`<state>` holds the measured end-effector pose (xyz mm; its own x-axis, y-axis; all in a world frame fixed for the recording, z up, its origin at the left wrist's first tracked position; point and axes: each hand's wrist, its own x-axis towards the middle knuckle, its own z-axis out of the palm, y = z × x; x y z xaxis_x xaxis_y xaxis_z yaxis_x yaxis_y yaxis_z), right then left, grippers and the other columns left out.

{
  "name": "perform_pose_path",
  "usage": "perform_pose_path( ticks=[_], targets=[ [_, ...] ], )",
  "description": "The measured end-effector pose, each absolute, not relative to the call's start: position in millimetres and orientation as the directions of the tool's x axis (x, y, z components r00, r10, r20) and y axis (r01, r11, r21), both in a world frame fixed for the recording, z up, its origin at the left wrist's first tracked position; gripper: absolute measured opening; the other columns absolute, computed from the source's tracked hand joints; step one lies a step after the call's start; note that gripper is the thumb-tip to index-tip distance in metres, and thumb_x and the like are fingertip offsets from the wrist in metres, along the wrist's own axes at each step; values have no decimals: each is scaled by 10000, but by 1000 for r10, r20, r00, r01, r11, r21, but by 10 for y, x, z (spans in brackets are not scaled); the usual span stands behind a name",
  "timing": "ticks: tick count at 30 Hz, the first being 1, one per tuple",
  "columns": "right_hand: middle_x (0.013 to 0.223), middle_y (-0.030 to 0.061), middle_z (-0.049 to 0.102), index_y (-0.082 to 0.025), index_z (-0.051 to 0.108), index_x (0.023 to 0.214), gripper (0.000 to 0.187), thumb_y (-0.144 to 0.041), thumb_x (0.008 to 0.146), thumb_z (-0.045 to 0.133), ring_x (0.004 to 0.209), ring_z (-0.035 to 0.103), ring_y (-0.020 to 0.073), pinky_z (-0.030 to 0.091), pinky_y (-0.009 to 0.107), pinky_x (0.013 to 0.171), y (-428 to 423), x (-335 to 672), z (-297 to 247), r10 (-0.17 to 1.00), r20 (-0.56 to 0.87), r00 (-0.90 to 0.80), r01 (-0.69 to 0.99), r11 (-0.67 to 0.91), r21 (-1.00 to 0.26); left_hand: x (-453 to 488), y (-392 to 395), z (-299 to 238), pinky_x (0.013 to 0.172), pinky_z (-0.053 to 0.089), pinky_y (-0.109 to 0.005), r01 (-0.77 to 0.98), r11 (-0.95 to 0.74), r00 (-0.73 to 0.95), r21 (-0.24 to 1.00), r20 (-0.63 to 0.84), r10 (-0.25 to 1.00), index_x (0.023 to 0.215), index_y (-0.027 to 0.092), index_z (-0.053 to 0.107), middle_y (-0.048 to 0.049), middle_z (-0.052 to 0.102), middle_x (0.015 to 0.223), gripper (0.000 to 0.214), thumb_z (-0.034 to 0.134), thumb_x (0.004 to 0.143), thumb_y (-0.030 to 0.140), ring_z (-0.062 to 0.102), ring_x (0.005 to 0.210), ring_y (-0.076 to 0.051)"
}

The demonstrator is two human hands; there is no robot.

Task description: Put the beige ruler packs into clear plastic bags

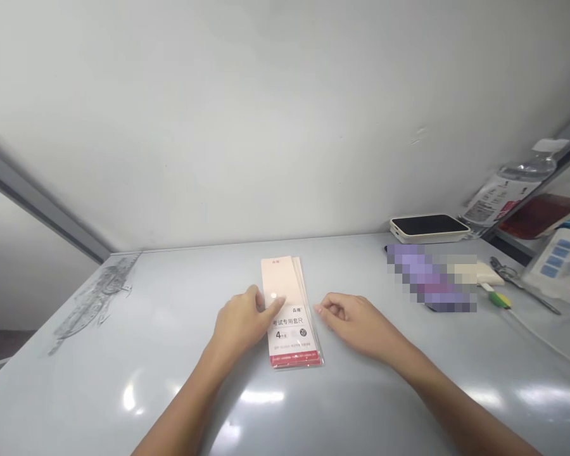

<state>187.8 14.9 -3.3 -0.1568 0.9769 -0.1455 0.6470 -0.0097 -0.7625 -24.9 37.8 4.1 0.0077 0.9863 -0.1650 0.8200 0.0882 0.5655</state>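
Observation:
A slim pink and white ruler set packet (292, 332) in a clear sleeve lies on the grey table, with its red band towards me. At least one more packet shows beneath it, fanned out slightly to the right. My left hand (247, 320) grips the left edge of the packet, thumb on top and fingers at the side. Just right of the packets, my right hand (354, 320) rests on the table with its fingers curled in. I see nothing in it, and its fingertips are close to the packets' edge but apart from them.
A phone (430, 225) lies on a pale box at the back right, beside a leaning clear bottle (508, 190). A blurred purple object (427, 278) and a white cable (541, 329) lie nearer. A white wall (266, 126) rises behind the table (171, 278).

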Motion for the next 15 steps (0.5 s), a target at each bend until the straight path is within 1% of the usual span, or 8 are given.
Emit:
perform_pose_path(
  ticks=[2, 4, 9, 12, 15],
  targets=[
    [593, 8, 564, -220, 561, 652, 351, -496, 820, 425, 510, 447, 145, 285, 266, 474, 128, 1846, -52, 972, -147, -185, 640, 5, -769, -209, 357, 10, 458, 240, -251, 840, 51, 50, 541, -169, 984, 620, 214, 409, -21, 565, 614, 425, 503, 698, 622, 453, 492, -156],
    [584, -1, 557, -221, 547, 640, 342, -486, 821, 426, 498, 439, 138, 280, 260, 468, 110, 1817, -63, 967, -152, -206, 644, 17, -764, -181, 345, -34, 459, 233, -249, 848, 22, 83, 530, -172, 982, 612, 211, 395, -16, 552, 608, 394, 505, 720, 574, 437, 482, -144],
    [586, -15, 555, -217, 497, 625, 359, -492, 835, 401, 501, 444, 131, 285, 249, 467, 102, 1795, -58, 964, -168, -204, 679, 15, -734, -186, 373, -93, 472, 234, -247, 886, -74, 166, 457, -163, 973, 625, 203, 405, -11, 544, 600, 328, 355, 839, 446, 427, 487, -132],
    [685, -2, 613, -218, 549, 729, 346, -519, 829, 409, 557, 502, 137, 345, 254, 501, 127, 1806, -78, 974, -180, -134, 655, -50, -754, -170, 371, -62, 470, 230, -245, 891, -160, 232, 424, -122, 965, 644, 199, 409, -6, 547, 614, 306, 312, 864, 388, 413, 484, -120],
    [835, 34, 647, -206, 572, 870, 379, -564, 774, 492, 654, 563, 157, 419, 278, 581, 163, 1819, -95, 982, -186, -18, 565, -143, -812, -128, 336, -26, 462, 217, -245, 870, -263, 311, 417, -50, 949, 646, 199, 389, 8, 527, 601, 297, 292, 879, 356, 370, 462, -108]
  ],
)
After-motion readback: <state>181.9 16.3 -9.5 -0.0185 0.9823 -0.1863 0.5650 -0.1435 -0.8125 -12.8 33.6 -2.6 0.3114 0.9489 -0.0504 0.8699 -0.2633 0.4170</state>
